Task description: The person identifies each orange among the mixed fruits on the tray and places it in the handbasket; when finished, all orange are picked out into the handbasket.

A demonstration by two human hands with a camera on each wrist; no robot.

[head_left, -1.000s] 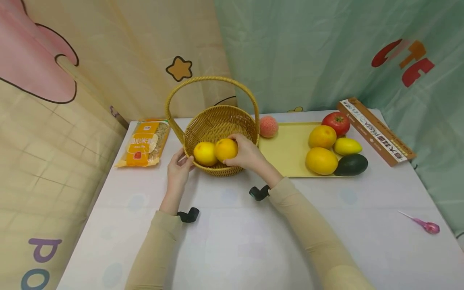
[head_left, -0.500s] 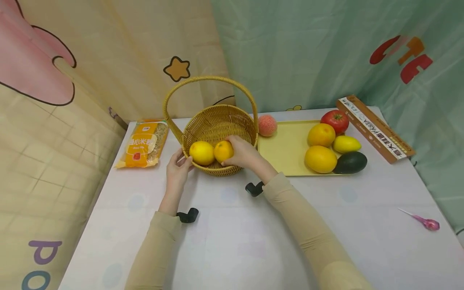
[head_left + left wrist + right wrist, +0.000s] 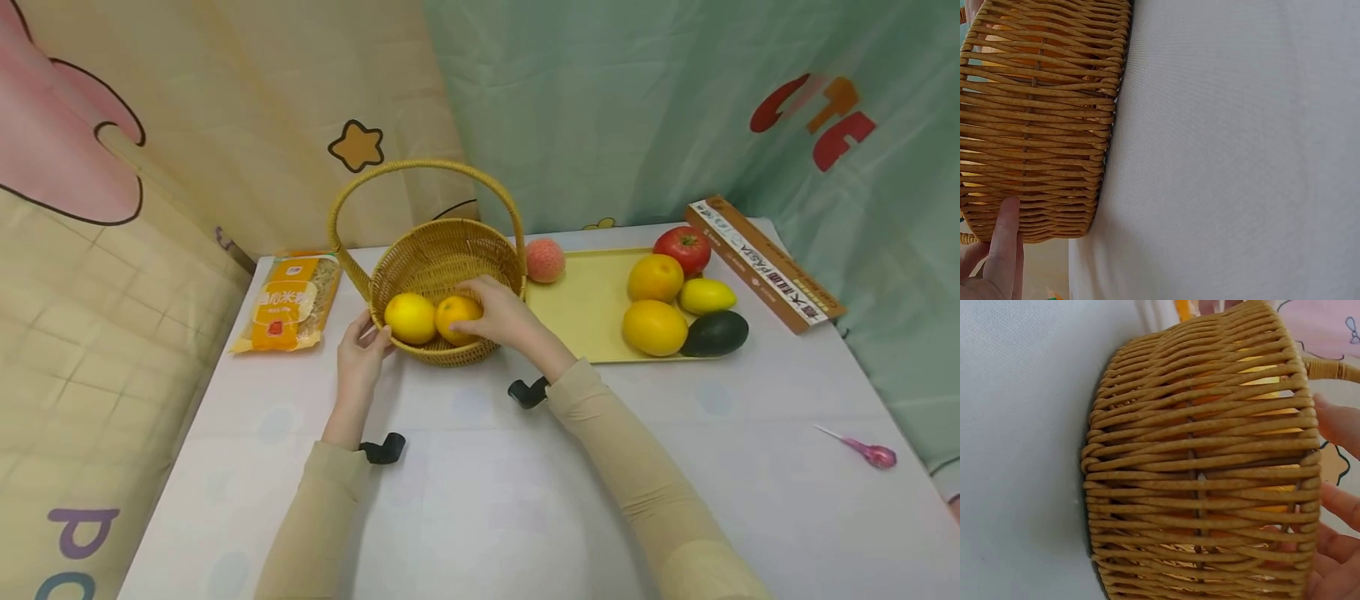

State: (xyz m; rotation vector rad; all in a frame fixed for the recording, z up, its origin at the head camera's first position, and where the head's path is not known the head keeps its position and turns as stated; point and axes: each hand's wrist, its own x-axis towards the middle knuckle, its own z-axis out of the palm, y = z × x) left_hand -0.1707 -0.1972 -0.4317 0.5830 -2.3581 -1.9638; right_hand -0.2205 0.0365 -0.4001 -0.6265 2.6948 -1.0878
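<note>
Head view, orange (image 3: pixel 452 316) in basket (image 3: pixel 438 254), part-hidden by right hand (image 3: pixel 501 312)

Handle (image 3: pixel 420 164) arching over basket (image 3: pixel 442 254), room beneath, yellow fruits (image 3: pixel 409 318) blocking the basket's front

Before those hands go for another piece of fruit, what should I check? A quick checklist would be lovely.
1. Basket steadied: ok; the left hand holds its near-left rim.
2. Yellow fruit inside the basket: ok.
3. Right hand free: not ok; fingers and thumb are around the orange fruit.
4. Orange fruit resting on the basket's bottom: cannot tell; its underside is hidden.
5. Room for more: ok, it seems; the back of the basket's inside is bare.
6. More fruit within view: ok; several pieces, including a red one, sit together at the right end of the tray.
</note>
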